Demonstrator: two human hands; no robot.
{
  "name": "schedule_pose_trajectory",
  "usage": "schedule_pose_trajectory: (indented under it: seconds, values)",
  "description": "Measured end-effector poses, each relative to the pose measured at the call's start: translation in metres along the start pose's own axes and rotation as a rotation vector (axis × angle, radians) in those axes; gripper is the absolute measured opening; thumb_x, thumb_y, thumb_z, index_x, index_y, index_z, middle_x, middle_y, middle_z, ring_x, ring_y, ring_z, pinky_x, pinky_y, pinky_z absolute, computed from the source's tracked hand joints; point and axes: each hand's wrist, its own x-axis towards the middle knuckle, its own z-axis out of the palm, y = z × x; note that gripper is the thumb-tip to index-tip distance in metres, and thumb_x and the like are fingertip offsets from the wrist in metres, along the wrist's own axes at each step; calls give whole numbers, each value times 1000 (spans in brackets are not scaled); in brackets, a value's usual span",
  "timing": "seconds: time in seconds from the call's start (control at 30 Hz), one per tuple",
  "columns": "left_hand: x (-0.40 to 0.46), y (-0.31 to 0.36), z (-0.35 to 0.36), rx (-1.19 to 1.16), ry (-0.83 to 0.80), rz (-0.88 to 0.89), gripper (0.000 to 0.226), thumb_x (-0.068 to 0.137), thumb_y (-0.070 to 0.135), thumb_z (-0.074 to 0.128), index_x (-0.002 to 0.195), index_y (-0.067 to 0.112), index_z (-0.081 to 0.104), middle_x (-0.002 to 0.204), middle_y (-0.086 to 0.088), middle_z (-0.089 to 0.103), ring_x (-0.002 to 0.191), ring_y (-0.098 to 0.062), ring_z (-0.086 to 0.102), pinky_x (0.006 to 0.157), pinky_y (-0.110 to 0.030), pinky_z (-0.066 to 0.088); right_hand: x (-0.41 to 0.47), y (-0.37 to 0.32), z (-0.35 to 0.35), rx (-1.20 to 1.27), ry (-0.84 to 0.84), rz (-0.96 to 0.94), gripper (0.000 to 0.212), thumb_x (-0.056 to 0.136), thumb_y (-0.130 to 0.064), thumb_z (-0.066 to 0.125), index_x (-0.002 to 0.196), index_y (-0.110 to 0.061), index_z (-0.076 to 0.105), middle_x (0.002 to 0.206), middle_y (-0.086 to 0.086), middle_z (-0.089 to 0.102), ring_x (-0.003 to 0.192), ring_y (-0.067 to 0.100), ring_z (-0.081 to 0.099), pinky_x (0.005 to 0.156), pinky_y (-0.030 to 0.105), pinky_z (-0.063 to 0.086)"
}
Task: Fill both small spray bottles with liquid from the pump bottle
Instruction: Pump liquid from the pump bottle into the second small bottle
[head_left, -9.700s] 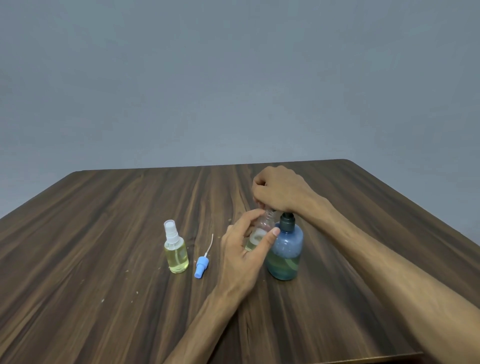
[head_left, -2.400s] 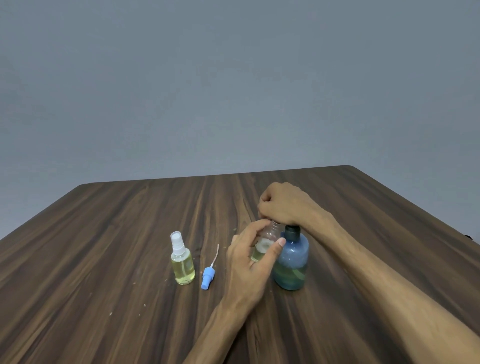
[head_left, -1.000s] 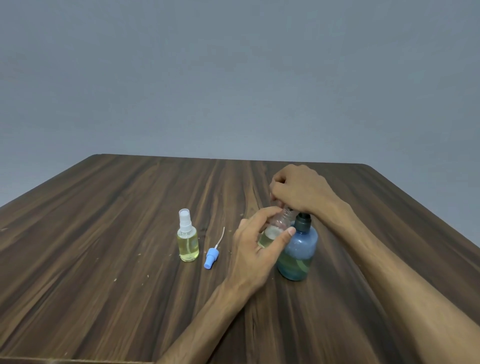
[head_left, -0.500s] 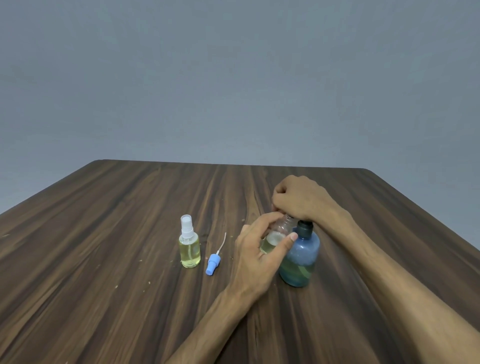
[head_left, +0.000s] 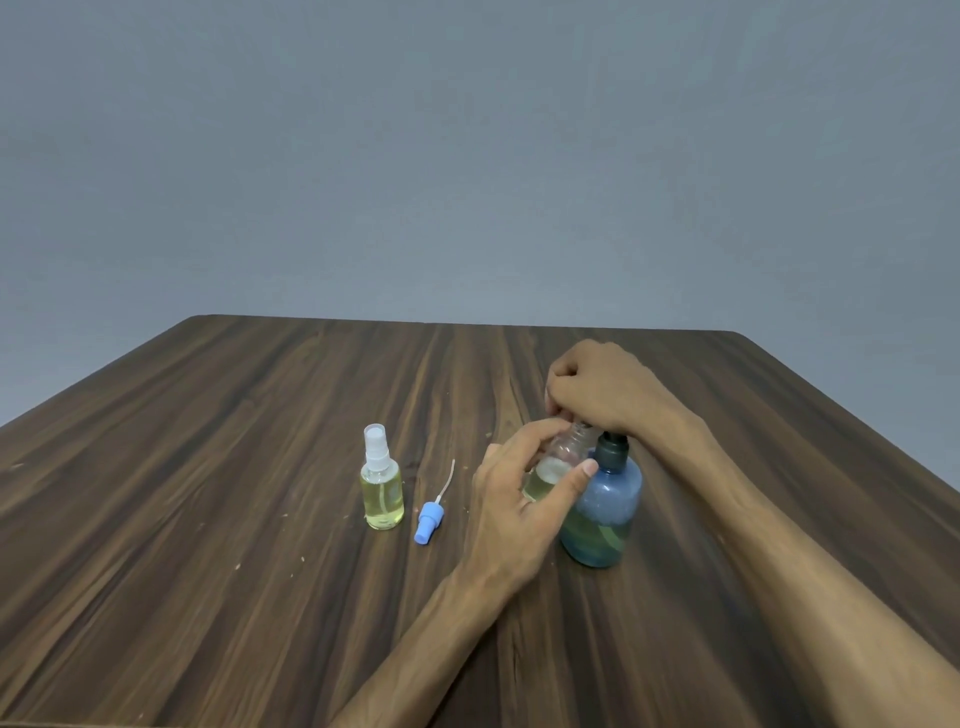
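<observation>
Head view: the left hand (head_left: 511, 506) grips an uncapped small spray bottle (head_left: 553, 470), fingers and thumb curled round its clear body, holding it tilted with its open neck just under the right hand. The right hand (head_left: 605, 387), fingers curled, sits on top of the blue pump bottle (head_left: 602, 512), pressing on its pump head; the spout itself is hidden beneath that hand, so I cannot tell whether liquid is running. The pump bottle stands on the table (head_left: 208, 467), touching the left thumb.

Progress, as I judge it: to the left of the left hand stands a capped spray bottle (head_left: 383, 491), yellowish liquid nearly up to its shoulder, so that one looks done. The held bottle shows liquid only partway up, so it appears to need more pumps. Its blue sprayer cap (head_left: 430, 522), dip tube attached, lies on the table between the capped bottle and the left hand, not yet screwed back on.

Count: two small spray bottles, one pump bottle, one loose sprayer cap, two hands.
</observation>
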Motion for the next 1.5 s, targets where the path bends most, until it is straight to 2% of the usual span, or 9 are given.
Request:
schedule_pose_trajectory:
  seconds: [0.27,0.4,0.57,0.7,0.87,1.03,1.17,1.37,1.5]
  values:
    - [0,1,1,-4,-8,13,28,94,41,74,119,27,74,108,18,77,102,-11,72,91,-48,56,0,-2,-4,-26,-3,0,21,82,-23,61,70,-20,78,71,-3,77,73,19,70,60,30,45]
    - [1,-1,0,-11,-17,18,27,95,41,74,118,27,74,106,15,78,100,-14,74,90,-51,57,-2,-3,1,-57,-38,12,21,82,-22,61,64,-20,72,65,-2,68,64,18,59,58,29,39]
    - [1,-1,-1,7,-21,21,32,95,47,71,120,27,74,109,15,78,102,-15,73,90,-51,57,0,-2,-3,-5,33,-17,23,86,-22,59,75,-16,78,75,1,79,64,17,62,57,29,43]
    - [2,-1,0,-1,-13,-1,29,93,46,73,118,32,73,107,18,78,101,-15,72,90,-50,57,-1,-4,1,-53,-61,23,22,84,-22,61,66,-20,73,66,-1,68,65,19,59,58,30,40]
    - [1,-2,0,-2,-18,-11,33,94,48,73,121,30,73,110,16,78,105,-15,73,92,-55,57,0,-3,-4,-41,7,-11,24,88,-27,59,74,-20,78,74,-3,78,73,21,71,63,32,50]
    - [1,-2,0,-3,-11,-10,34,93,47,73,120,28,74,109,15,79,104,-14,73,93,-56,56,-1,-3,2,-65,-61,21,22,85,-26,60,70,-21,75,71,-2,71,71,20,64,61,32,42]
    - [1,-2,0,-3,-6,-18,37,93,48,72,122,24,74,111,14,79,105,-11,73,95,-57,55,1,-3,-4,-38,13,-9,23,85,-27,59,71,-24,77,76,-4,78,79,21,70,72,36,54]
    - [1,-5,1,0,-14,-6,37,94,47,72,123,23,73,111,11,78,105,-16,73,92,-59,56,0,-2,1,-54,-55,12,23,85,-25,59,69,-22,75,69,-3,70,70,20,64,60,32,42]
    - [1,-7,1,0,-14,-17,37,94,49,73,124,27,73,113,10,79,108,-21,73,92,-57,57,2,-1,-3,-4,40,-29,27,81,-29,55,72,-19,78,73,-2,78,76,23,71,68,36,55]
